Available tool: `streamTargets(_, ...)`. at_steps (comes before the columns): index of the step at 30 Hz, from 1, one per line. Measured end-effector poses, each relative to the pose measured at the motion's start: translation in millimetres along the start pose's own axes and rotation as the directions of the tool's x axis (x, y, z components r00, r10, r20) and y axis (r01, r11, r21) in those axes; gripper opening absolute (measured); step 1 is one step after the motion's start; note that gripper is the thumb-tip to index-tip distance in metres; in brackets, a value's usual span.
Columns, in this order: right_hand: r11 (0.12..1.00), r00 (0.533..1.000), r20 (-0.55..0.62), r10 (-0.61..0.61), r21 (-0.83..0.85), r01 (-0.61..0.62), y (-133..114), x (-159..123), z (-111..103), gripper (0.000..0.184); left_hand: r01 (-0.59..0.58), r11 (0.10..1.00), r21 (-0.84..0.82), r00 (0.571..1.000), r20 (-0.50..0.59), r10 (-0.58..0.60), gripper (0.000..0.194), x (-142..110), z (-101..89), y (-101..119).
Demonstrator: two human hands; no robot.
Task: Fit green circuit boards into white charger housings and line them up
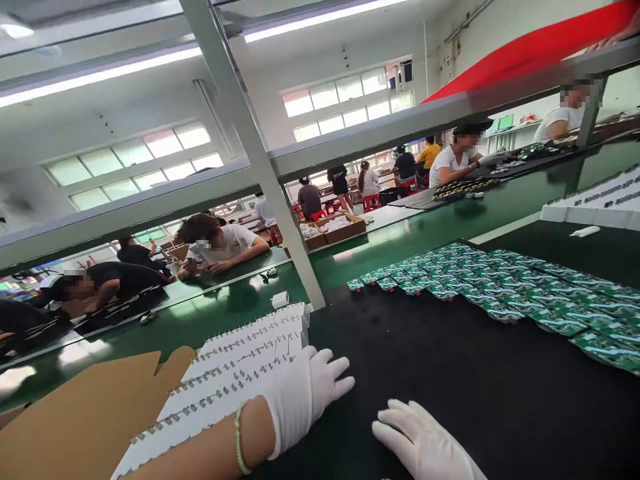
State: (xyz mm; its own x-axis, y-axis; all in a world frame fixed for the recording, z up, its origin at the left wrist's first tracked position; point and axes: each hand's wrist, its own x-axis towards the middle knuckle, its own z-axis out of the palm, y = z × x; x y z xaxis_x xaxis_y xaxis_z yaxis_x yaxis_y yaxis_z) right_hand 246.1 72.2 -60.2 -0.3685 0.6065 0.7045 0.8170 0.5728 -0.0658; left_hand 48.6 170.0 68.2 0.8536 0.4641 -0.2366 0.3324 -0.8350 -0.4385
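My left hand point(311, 390), in a white glove, has its fingers apart and nothing in them. It is over the right edge of the rows of white plastic housings with small metal prongs point(250, 363); whether it touches them I cannot tell. My right hand point(425, 441), also gloved in white, is low in the view above the black mat point(390, 353), fingers stretched out and holding nothing. Green circuit boards point(530, 290) lie in overlapping rows on the mat, beyond and to the right of my right hand.
A brown cardboard box point(95, 413) is at the left. A grey metal post point(280, 207) rises from the green bench point(345, 257). More white housings point(600, 200) stand in rows at the far right. Across the bench, several people sit working.
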Motion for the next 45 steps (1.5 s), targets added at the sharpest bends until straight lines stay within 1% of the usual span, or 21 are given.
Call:
streamTargets(2, 0.987, 0.98, 0.15, 0.133, 0.069, -0.144, -1.7, 4.4, -21.8, 0.036, 0.098, 0.992, 0.075, 0.995, -0.003, -0.098, 0.028, 6.1, 4.6, 14.4)
streamTargets(3, 0.972, 0.957, 0.207, 0.203, 0.078, -0.223, 1.4, 6.7, -32.2, 0.035, 0.134, 0.988, 0.072, 0.991, -0.025, -0.132, 0.023, 7.5, 4.9, 18.8)
streamTargets(4, 0.952, 0.932, 0.232, 0.278, 0.063, -0.299, 8.5, 10.1, -41.6, 0.032, 0.165, 0.985, 0.054, 0.985, -0.055, -0.162, 0.019, 7.8, 3.8, 22.5)
streamTargets(5, 0.93, 0.904, 0.241, 0.352, 0.016, -0.367, 19.7, 15.3, -49.4, 0.029, 0.192, 0.981, 0.035, 0.978, -0.086, -0.188, 0.016, 7.3, 1.5, 26.4)
streamTargets(6, 0.912, 0.887, 0.215, 0.408, -0.046, -0.408, 34.7, 22.8, -55.2, 0.028, 0.214, 0.977, 0.014, 0.971, -0.115, -0.211, 0.012, 6.4, -1.5, 31.1)
streamTargets(7, 0.902, 0.879, 0.205, 0.431, -0.128, -0.413, 52.3, 32.9, -58.6, 0.029, 0.231, 0.973, -0.02, 0.962, -0.148, -0.231, 0.008, 5.6, -4.5, 36.8)
streamTargets(8, 0.885, 0.864, 0.225, 0.451, -0.235, -0.401, 71.4, 45.1, -59.3, 0.03, 0.236, 0.969, -0.071, 0.952, -0.185, -0.245, 0.007, 5.2, -6.6, 43.6)
streamTargets(11, 0.852, 0.836, 0.254, 0.487, -0.35, -0.39, 124.5, 87.6, -45.4, 0.026, 0.189, 0.932, -0.309, 0.916, -0.286, -0.281, 0.021, 7.7, -2.9, 65.4)
streamTargets(13, 0.819, 0.807, 0.27, 0.526, -0.417, -0.395, 149.0, 110.8, -27.4, 0.023, 0.14, 0.864, -0.484, 0.895, -0.311, -0.319, 0.03, 11.0, 8.2, 75.0)
streamTargets(15, 0.786, 0.777, 0.279, 0.564, -0.469, -0.402, 163.6, 123.7, -9.4, 0.023, 0.105, 0.789, -0.606, 0.887, -0.301, -0.35, 0.039, 13.3, 21.9, 77.5)
streamTargets(18, 0.759, 0.747, 0.287, 0.599, -0.501, -0.416, 173.1, 125.3, 7.6, 0.024, 0.071, 0.725, -0.685, 0.883, -0.296, -0.365, 0.052, 13.7, 37.7, 71.9)
streamTargets(23, 0.753, 0.728, 0.278, 0.626, -0.459, -0.472, 177.5, 116.1, 11.2, 0.026, 0.035, 0.697, -0.716, 0.875, -0.316, -0.368, 0.06, 13.3, 45.1, 64.5)
streamTargets(26, 0.744, 0.701, 0.28, 0.656, -0.399, -0.536, 176.5, 119.2, 8.5, 0.026, 0.012, 0.683, -0.731, 0.87, -0.328, -0.367, 0.057, 14.1, 46.1, 64.7)
streamTargets(29, 0.75, 0.685, 0.304, 0.662, -0.285, -0.597, 167.0, 125.5, 4.0, 0.026, -0.003, 0.67, -0.742, 0.866, -0.337, -0.37, 0.052, 14.5, 47.0, 64.9)
streamTargets(31, 0.757, 0.675, 0.361, 0.643, -0.167, -0.632, 153.8, 126.2, -1.9, 0.028, -0.005, 0.663, -0.749, 0.863, -0.338, -0.375, 0.052, 14.5, 47.3, 64.6)
streamTargets(33, 0.752, 0.655, 0.472, 0.591, -0.028, -0.658, 136.5, 121.3, -10.8, 0.034, -0.001, 0.653, -0.757, 0.86, -0.334, -0.385, 0.052, 14.5, 47.2, 63.9)
streamTargets(36, 0.712, 0.594, 0.652, 0.471, 0.116, -0.693, 109.2, 105.8, -26.6, 0.04, 0.011, 0.633, -0.774, 0.856, -0.32, -0.406, 0.051, 14.5, 46.5, 62.8)
streamTargets(38, 0.686, 0.546, 0.718, 0.433, 0.131, -0.716, 94.8, 95.3, -34.8, 0.038, 0.008, 0.618, -0.786, 0.856, -0.314, -0.411, 0.049, 14.6, 45.6, 62.1)
streamTargets(40, 0.677, 0.52, 0.723, 0.454, 0.099, -0.729, 85.6, 88.1, -39.2, 0.034, -0.002, 0.603, -0.798, 0.855, -0.314, -0.413, 0.048, 14.7, 44.8, 61.8)
streamTargets(42, 0.687, 0.526, 0.684, 0.506, 0.048, -0.725, 81.2, 84.1, -40.5, 0.027, -0.01, 0.586, -0.81, 0.85, -0.315, -0.421, 0.047, 14.8, 43.9, 62.2)
streamTargets(45, 0.709, 0.554, 0.62, 0.555, -0.004, -0.705, 77.1, 80.9, -43.3, 0.019, -0.006, 0.558, -0.83, 0.835, -0.311, -0.454, 0.047, 14.9, 42.5, 63.8)
